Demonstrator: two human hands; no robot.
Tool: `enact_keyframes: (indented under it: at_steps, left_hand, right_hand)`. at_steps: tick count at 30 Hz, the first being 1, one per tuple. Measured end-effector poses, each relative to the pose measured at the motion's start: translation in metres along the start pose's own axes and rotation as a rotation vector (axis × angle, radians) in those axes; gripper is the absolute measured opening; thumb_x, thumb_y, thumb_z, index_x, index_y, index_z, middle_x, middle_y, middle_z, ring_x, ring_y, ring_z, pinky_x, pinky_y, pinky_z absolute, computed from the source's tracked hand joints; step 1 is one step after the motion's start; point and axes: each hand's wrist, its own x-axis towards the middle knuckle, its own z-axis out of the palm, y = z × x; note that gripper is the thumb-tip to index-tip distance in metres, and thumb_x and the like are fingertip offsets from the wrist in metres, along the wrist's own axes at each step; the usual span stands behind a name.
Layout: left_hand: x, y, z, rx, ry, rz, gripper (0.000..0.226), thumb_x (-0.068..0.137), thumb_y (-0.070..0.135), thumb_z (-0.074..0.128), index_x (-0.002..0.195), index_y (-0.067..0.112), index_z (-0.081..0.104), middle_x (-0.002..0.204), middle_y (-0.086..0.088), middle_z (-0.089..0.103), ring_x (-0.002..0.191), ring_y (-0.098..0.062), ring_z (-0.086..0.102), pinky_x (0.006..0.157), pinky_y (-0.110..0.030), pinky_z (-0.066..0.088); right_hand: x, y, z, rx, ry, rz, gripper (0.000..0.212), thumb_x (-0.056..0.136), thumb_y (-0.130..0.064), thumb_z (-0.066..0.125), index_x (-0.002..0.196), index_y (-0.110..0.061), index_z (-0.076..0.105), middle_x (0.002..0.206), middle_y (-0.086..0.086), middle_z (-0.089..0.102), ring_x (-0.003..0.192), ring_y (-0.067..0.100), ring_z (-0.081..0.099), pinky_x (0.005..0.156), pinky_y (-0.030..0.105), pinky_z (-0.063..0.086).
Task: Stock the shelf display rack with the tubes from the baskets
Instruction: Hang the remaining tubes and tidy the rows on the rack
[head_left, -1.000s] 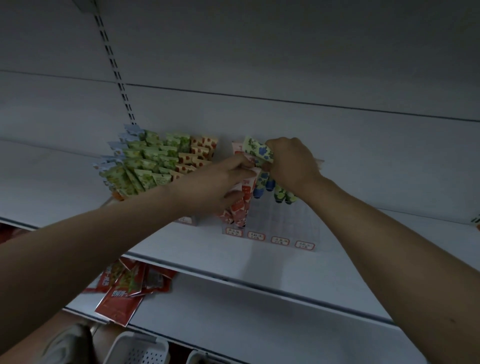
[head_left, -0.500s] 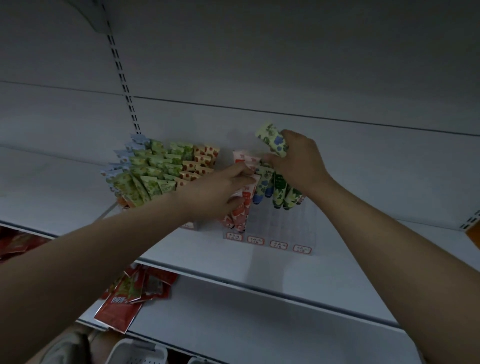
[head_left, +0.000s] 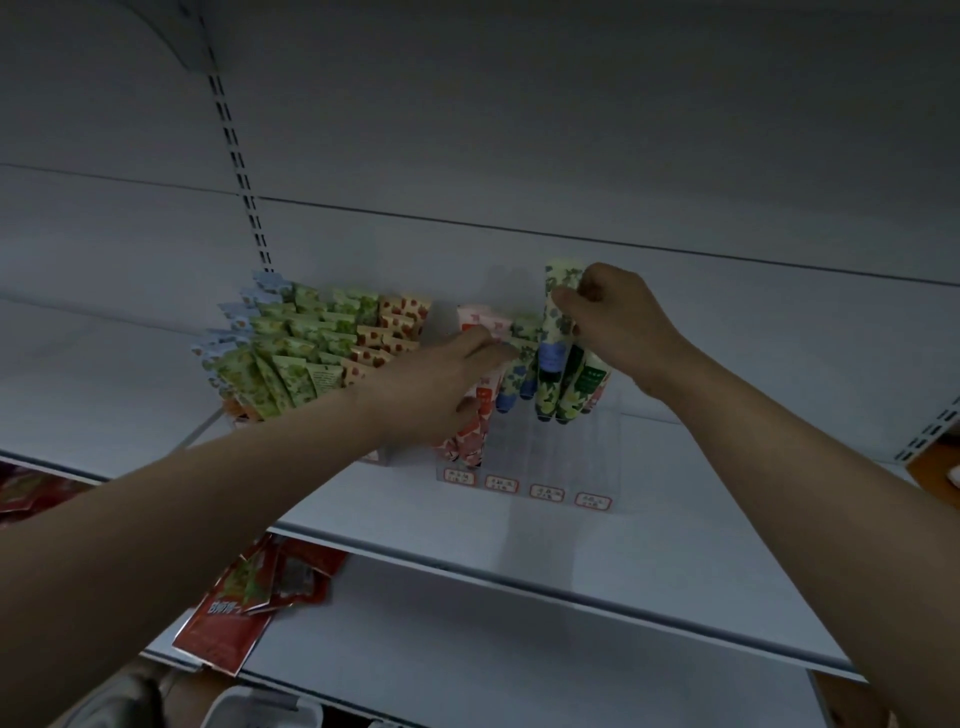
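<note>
Green-and-blue flowers on pale plastic: that's the tube (head_left: 557, 312) the right hand (head_left: 618, 325) has in its grip, thumb and curled fingers pinching it near the crimped top, just right of centre frame. And it's turned! A second ago it lay slanted across the knuckles, low among the others; now it stands almost upright, cap down, lifted clear above the row and lined up over the clear rack (head_left: 550, 457) on the shelf (head_left: 675, 561). By my reading that's the aiming done and the drop into a slot is next.

Left hand (head_left: 447, 384) has barely shifted, fingers stretched out and narrow, tips touching the tops of the pink tubes (head_left: 475, 415) and the blue-capped tube (head_left: 514, 374) beside them. It looks to be steadying the standing ones, holding nothing.

Just under the raised tube, dark green tubes (head_left: 576, 384) already stand in the rack. Front slots behind the four red-edged price labels (head_left: 524, 488) look unfilled, so plenty of stocking is left, I'd say.

Left of centre, the full rack (head_left: 311, 353) of green, blue and strawberry tubes sits packed tight. Lower left, red packets (head_left: 249, 608) lie on the shelf below, and a white basket rim (head_left: 260, 709) peeks in at the bottom edge.
</note>
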Motion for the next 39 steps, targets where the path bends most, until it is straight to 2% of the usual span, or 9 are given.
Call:
enact_keyframes:
  at_steps: [3, 7, 10, 12, 14, 18, 23, 29, 39]
  left_hand:
    - [0.001, 0.01, 0.007, 0.019, 0.052, -0.014, 0.063, 0.09, 0.014, 0.053, 0.149, 0.011, 0.031, 0.145, -0.012, 0.034, 0.118, -0.028, 0.045, 0.082, -0.032, 0.042]
    - [0.006, 0.008, 0.017, -0.001, 0.084, -0.023, 0.064, 0.086, 0.016, 0.049, 0.147, 0.003, 0.035, 0.145, -0.017, 0.035, 0.134, -0.034, 0.032, 0.106, -0.044, 0.038]
    - [0.011, 0.004, 0.017, -0.02, 0.064, 0.005, 0.068, 0.089, 0.014, 0.046, 0.153, 0.01, 0.023, 0.157, -0.011, 0.022, 0.146, -0.031, 0.013, 0.119, -0.039, 0.017]
    - [0.012, 0.001, 0.016, 0.01, 0.04, 0.037, 0.068, 0.092, 0.014, 0.044, 0.154, 0.014, 0.017, 0.161, -0.007, 0.016, 0.149, -0.027, 0.008, 0.12, -0.033, 0.005]
    - [0.013, 0.0, 0.016, 0.056, 0.012, 0.049, 0.068, 0.093, 0.021, 0.041, 0.155, 0.015, 0.014, 0.162, -0.005, 0.016, 0.149, -0.025, 0.01, 0.122, -0.038, 0.009]
    - [0.013, 0.0, 0.016, 0.066, 0.002, 0.03, 0.067, 0.096, 0.02, 0.044, 0.155, 0.014, 0.015, 0.162, -0.004, 0.014, 0.149, -0.021, 0.01, 0.119, -0.031, 0.004]
    - [0.01, -0.001, 0.015, 0.052, 0.0, 0.031, 0.068, 0.093, 0.024, 0.039, 0.155, 0.013, 0.012, 0.162, -0.007, 0.014, 0.149, -0.022, 0.011, 0.121, -0.032, 0.007]
    - [0.008, 0.003, 0.01, 0.072, -0.002, 0.004, 0.068, 0.095, 0.019, 0.044, 0.155, 0.011, 0.013, 0.162, -0.008, 0.014, 0.148, -0.024, 0.011, 0.116, -0.025, 0.002]
    - [0.002, -0.003, 0.011, 0.02, -0.016, -0.023, 0.069, 0.095, 0.022, 0.045, 0.155, 0.009, 0.013, 0.162, -0.006, 0.013, 0.149, -0.024, 0.01, 0.119, -0.035, 0.019]
  right_hand:
    - [0.002, 0.003, -0.004, -0.008, -0.034, -0.003, 0.015, 0.094, -0.02, 0.057, 0.092, -0.004, 0.057, 0.085, 0.014, 0.064, 0.079, 0.03, 0.064, 0.072, 0.039, 0.052]
    - [0.0, 0.003, -0.005, -0.071, -0.068, -0.054, 0.004, 0.089, -0.014, 0.06, 0.091, -0.011, 0.059, 0.089, 0.009, 0.064, 0.079, 0.022, 0.063, 0.062, 0.026, 0.046]
    - [0.002, 0.006, -0.005, -0.125, -0.072, -0.056, 0.004, 0.087, -0.015, 0.062, 0.088, -0.012, 0.059, 0.091, 0.007, 0.063, 0.079, 0.02, 0.062, 0.064, 0.029, 0.048]
    - [0.003, 0.009, -0.004, -0.14, -0.069, -0.045, 0.008, 0.085, -0.015, 0.062, 0.089, -0.008, 0.06, 0.091, 0.008, 0.063, 0.081, 0.024, 0.064, 0.07, 0.038, 0.053]
    - [0.005, 0.01, -0.003, -0.157, -0.061, -0.047, 0.009, 0.084, -0.014, 0.063, 0.09, -0.007, 0.061, 0.091, 0.008, 0.063, 0.081, 0.024, 0.065, 0.072, 0.041, 0.055]
    - [0.005, 0.009, -0.003, -0.212, -0.059, -0.118, 0.007, 0.084, -0.011, 0.064, 0.09, -0.012, 0.063, 0.092, 0.003, 0.065, 0.08, 0.017, 0.061, 0.064, 0.021, 0.047]
    - [0.003, 0.011, 0.0, -0.316, -0.13, -0.228, 0.014, 0.081, -0.007, 0.07, 0.095, -0.006, 0.069, 0.094, 0.003, 0.065, 0.081, 0.015, 0.058, 0.063, 0.024, 0.041]
    - [-0.007, 0.027, 0.015, -0.407, -0.134, -0.264, 0.006, 0.08, -0.007, 0.073, 0.084, -0.007, 0.069, 0.08, 0.004, 0.065, 0.075, 0.018, 0.06, 0.059, 0.024, 0.038]
    - [-0.007, 0.029, 0.037, -0.602, -0.166, -0.263, 0.014, 0.086, 0.004, 0.055, 0.086, 0.002, 0.069, 0.084, 0.013, 0.06, 0.081, 0.026, 0.06, 0.062, 0.032, 0.039]
